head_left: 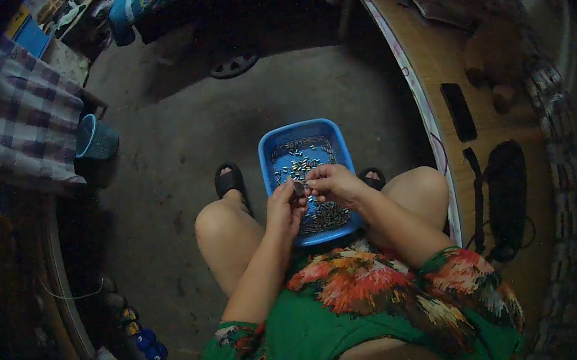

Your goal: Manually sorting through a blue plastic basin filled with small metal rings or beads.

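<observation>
A blue plastic basket [265, 147] rests in front of me, between my knees. Small shiny metal cylinders [303, 161] are scattered over its far and middle part, and a denser, darker heap of such pieces [326, 218] lies at the near end. Above the basket, my left hand [286, 207] is closed around a small dark round piece [299, 189]. My right hand [336, 184] meets it from the right, with thumb and fingers pinched at the same spot. Whatever is between those right fingertips is too small to make out.
Black slippers [229, 179] are beside the basket. A wooden tabletop [424, 58] runs along the right, bearing a black flat rectangular object [459, 112]. At left are a blue bin [96, 138] and a checked cloth [29, 124]. A dark disc [234, 67] lies on the floor ahead.
</observation>
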A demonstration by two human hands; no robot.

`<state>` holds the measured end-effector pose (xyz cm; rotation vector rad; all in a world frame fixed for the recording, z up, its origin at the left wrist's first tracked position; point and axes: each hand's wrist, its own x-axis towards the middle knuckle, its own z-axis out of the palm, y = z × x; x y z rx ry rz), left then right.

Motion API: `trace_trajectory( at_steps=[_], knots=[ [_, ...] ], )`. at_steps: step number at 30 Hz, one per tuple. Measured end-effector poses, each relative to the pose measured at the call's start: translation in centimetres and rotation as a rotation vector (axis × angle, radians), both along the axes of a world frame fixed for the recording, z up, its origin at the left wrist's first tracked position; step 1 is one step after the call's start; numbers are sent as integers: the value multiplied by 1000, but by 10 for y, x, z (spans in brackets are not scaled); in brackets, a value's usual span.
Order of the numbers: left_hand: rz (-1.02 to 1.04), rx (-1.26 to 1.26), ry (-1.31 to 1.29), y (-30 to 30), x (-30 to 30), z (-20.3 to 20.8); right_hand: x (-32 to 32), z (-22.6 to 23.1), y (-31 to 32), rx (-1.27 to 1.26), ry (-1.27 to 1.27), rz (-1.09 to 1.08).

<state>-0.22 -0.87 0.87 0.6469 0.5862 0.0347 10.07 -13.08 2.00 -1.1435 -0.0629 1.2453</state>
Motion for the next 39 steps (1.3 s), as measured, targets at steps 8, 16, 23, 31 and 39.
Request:
trace_trajectory(
  at_steps=[8, 16, 23, 31, 39],
  knots=[
    [-46, 25, 54, -2, -2, 5, -4, -5, 4, -106, -310, 86],
    [-36, 20, 79, -3, 0, 11, -7, 8, 6, -89, -330, 31],
    [-48, -62, 76, -1, 0, 7, -10, -4, 7, -104, -571, -22],
    [-47, -150, 3, 2, -3, -4, -18, -9, 9, -33, -672, -49],
    [-34, -129, 16, 0, -1, -2, -19, -18, 10, -20, -743, -107]
  ],
)
